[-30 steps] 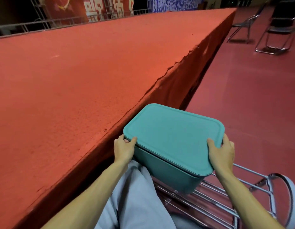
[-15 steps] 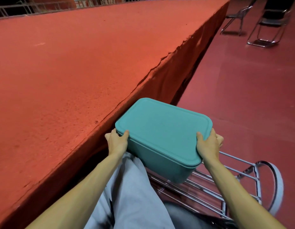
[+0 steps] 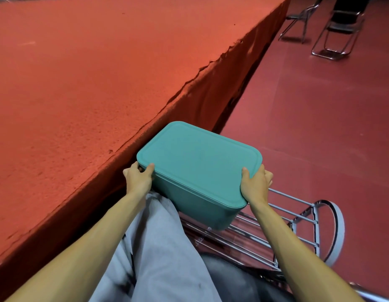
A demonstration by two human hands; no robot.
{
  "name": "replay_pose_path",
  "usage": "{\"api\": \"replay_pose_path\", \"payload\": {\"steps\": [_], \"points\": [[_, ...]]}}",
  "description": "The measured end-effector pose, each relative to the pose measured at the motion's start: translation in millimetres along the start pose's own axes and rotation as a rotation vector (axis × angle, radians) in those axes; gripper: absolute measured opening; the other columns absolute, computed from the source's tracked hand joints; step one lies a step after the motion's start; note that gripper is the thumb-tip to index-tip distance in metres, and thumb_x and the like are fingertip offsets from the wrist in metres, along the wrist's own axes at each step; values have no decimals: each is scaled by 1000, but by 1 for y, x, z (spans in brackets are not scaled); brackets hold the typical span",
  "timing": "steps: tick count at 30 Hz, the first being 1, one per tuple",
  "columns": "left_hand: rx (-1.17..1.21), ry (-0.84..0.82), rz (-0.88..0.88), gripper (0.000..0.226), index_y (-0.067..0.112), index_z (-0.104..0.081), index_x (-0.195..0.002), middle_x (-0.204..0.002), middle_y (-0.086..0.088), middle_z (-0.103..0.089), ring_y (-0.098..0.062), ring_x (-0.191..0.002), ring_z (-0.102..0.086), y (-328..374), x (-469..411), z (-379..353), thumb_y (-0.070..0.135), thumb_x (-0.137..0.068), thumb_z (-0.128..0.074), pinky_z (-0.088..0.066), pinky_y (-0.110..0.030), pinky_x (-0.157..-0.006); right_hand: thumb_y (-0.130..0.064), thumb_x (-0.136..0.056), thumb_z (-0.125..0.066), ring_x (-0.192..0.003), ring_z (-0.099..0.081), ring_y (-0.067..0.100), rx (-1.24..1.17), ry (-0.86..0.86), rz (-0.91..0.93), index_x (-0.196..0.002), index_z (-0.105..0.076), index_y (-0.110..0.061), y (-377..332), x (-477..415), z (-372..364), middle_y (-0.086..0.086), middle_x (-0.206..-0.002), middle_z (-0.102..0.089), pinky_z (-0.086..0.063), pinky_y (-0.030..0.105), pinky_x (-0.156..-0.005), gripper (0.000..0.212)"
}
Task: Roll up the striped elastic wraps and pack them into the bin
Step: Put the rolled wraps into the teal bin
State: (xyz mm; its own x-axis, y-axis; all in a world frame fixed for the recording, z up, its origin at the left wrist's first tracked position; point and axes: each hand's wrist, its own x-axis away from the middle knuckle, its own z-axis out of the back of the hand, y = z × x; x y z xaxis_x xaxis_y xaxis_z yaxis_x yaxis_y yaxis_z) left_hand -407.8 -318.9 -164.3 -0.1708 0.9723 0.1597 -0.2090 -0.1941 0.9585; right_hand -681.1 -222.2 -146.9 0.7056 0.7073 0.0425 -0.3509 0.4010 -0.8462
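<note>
A teal plastic bin (image 3: 197, 201) with its flat lid (image 3: 200, 159) closed sits over a metal wire rack, right beside the edge of a red-covered platform. My left hand (image 3: 138, 178) grips the bin's near left corner at the lid rim. My right hand (image 3: 255, 185) grips the near right corner, thumb on the lid. No striped elastic wraps are visible; the bin's inside is hidden by the lid.
The red platform (image 3: 80, 83) fills the left and runs away to the top. A chrome wire rack (image 3: 283, 223) lies under and right of the bin. Grey trousers (image 3: 158, 253) cover my lap. Folding chairs (image 3: 335, 29) stand on the red floor at the far right.
Both hands have stayed on the bin's near corners. The bin sits a little higher and further left in view than a second ago, closer to the platform edge; the camera has tilted down.
</note>
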Motion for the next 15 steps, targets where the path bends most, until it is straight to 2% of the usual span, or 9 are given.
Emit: {"api": "replay_pose_path", "payload": {"steps": [1, 3, 6, 8, 11, 13, 14, 15], "points": [[27, -2, 3, 36, 11, -66, -104, -123, -23, -52, -14, -65, -55, 1, 1, 0, 37, -79, -61, -51, -26, -66, -26, -97, -48, -121, -30, 32, 6, 3, 1, -115, -43, 1, 1, 0, -1, 17, -130, -34, -31, 40, -102, 32], [62, 1, 11, 32, 10, -65, -110, -125, -24, -50, -13, -64, -54, -1, 1, 0, 29, -84, -61, -48, -23, -65, -27, -97, -48, -121, -30, 33, 19, 0, 0, -121, -40, 3, 2, 1, -3, 18, -131, -33, -31, 42, -103, 39], [119, 20, 20, 36, 11, -63, -115, -127, -19, -51, -21, -83, -66, -3, 3, -2, 28, -83, -62, -54, -25, -71, -31, -97, -47, -124, -30, 35, 62, -8, 1, -135, -32, 5, 4, 0, -4, 18, -134, -32, -31, 48, -106, 54], [150, 37, 26, 31, 10, -62, -115, -126, -15, -50, -24, -90, -66, -4, 5, -5, 21, -86, -62, -56, -23, -69, -31, -97, -46, -127, -29, 36, 69, -10, 11, -141, -26, 3, 5, 0, -5, 18, -137, -30, -30, 49, -108, 59], [123, 76, 32, 28, 8, -60, -116, -112, -12, -41, -15, -73, -56, -7, 5, -10, 16, -89, -59, -55, -18, -59, -30, -98, -47, -131, -30, 37, 60, 1, 35, -149, -14, -4, 6, 3, -5, 19, -141, -27, -29, 48, -109, 67], [57, 79, 30, 30, 7, -59, -118, -109, -11, -40, -15, -67, -53, -5, 5, -10, 18, -90, -60, -53, -19, -55, -30, -97, -47, -130, -30, 37, 73, 5, 33, -149, -15, -6, 5, 3, -4, 19, -141, -28, -29, 49, -109, 66], [19, 74, 32, 35, 6, -57, -122, -108, -13, -41, -18, -68, -54, -2, 7, -9, 22, -90, -61, -54, -22, -56, -31, -98, -46, -130, -29, 37, 107, 3, 29, -149, -15, -4, 2, 3, -4, 19, -142, -28, -29, 49, -109, 65], [-37, 79, 18, 45, 6, -52, -128, -112, -15, -42, -25, -76, -58, -1, 6, -9, 27, -90, -62, -57, -29, -64, -31, -98, -45, -130, -27, 36, 158, 7, 30, -149, -14, -3, 1, 1, -5, 19, -143, -27, -28, 49, -108, 65]]}}
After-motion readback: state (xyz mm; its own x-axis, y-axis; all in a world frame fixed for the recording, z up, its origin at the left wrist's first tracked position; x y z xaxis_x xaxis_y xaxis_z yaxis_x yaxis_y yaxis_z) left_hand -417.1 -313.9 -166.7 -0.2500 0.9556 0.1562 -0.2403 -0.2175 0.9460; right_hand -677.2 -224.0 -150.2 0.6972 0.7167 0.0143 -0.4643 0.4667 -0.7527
